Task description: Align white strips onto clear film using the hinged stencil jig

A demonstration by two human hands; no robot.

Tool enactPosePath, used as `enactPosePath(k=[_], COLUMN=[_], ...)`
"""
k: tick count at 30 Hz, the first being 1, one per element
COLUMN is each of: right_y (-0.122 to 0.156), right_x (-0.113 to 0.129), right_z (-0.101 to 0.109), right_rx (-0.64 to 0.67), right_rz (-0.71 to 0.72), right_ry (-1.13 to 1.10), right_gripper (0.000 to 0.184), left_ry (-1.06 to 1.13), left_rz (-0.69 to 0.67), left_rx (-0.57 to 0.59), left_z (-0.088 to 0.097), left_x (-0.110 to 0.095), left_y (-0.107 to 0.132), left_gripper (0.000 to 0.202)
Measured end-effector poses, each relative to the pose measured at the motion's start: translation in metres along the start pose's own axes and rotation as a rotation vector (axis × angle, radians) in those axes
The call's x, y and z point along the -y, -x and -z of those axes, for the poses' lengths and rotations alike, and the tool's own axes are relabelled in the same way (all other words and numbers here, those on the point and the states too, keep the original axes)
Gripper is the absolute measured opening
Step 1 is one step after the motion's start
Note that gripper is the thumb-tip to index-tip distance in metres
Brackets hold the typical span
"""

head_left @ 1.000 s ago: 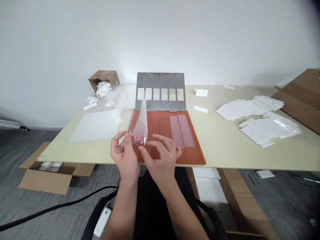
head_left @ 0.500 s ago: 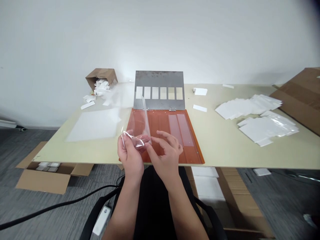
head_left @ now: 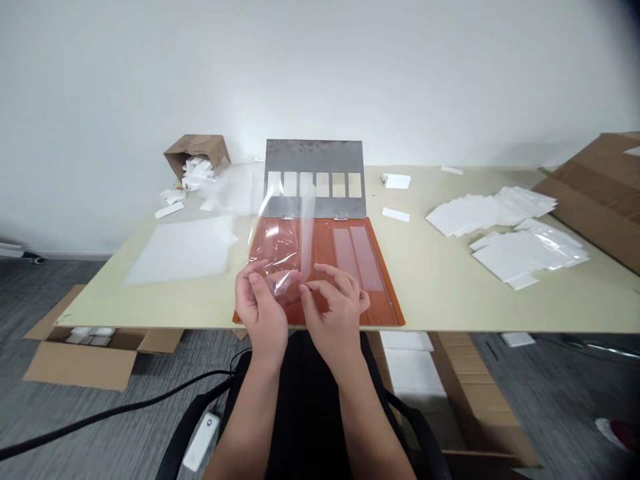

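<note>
A clear plastic film (head_left: 280,250) with a frosted strip (head_left: 307,230) along its right side stands up between my hands. My left hand (head_left: 263,303) is closed on its lower left part, thumb on the near side. With thumb and forefinger, my right hand (head_left: 333,300) pinches the film's lower right edge by the strip. Beneath both hands lies an orange-brown grooved board (head_left: 320,313), with two pale translucent strips (head_left: 367,259) in its right-hand grooves. Hinged to its far edge, a grey metal plate (head_left: 315,150) with several rectangular windows stands raised.
White sheets (head_left: 180,250) lie at left, near a small carton (head_left: 220,150) spilling white pieces. On the right are white packets in clear sleeves (head_left: 530,253), a white stack (head_left: 490,212) and a large carton (head_left: 595,200). Open cartons (head_left: 83,367) stand below the table edge.
The film has opened out and its frosted strip now stands more upright, shifted to the right. Both hands keep hold in nearly the same place. The view has shifted slightly.
</note>
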State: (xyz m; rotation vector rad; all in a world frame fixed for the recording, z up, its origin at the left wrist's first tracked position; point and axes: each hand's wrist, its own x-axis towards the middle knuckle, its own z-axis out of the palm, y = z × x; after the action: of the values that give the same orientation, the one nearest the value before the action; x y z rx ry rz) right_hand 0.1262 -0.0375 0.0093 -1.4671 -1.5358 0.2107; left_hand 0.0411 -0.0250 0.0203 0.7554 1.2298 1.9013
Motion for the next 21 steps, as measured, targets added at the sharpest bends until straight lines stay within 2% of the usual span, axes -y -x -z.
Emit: enactPosePath(k=[4,8,12,21], right_y=[0.001,0.001,0.002,0.002], right_x=[-0.001,0.001,0.002,0.0], right_z=[0.002,0.002,0.002,0.012], right_rx=[0.007,-0.043,-0.066,0.06], right_rz=[-0.004,-0.004,-0.004,-0.051], right_ry=[0.029,0.06,0.059,-0.078], right_gripper=[0.015,0.019,0.015,0.015], left_ry=[0.004,0.027,0.058,0.051], left_rz=[0.033,0.081,0.074,0.052], left_rx=[-0.009,-0.002,0.012,0.025], left_z=[-0.002,-0.004,-0.006,-0.005], left_x=[-0.001,-0.001,0.002,0.001], left_y=[0.001,0.002,0.002,0.002], left_gripper=[0.035,0.036,0.033,0.033])
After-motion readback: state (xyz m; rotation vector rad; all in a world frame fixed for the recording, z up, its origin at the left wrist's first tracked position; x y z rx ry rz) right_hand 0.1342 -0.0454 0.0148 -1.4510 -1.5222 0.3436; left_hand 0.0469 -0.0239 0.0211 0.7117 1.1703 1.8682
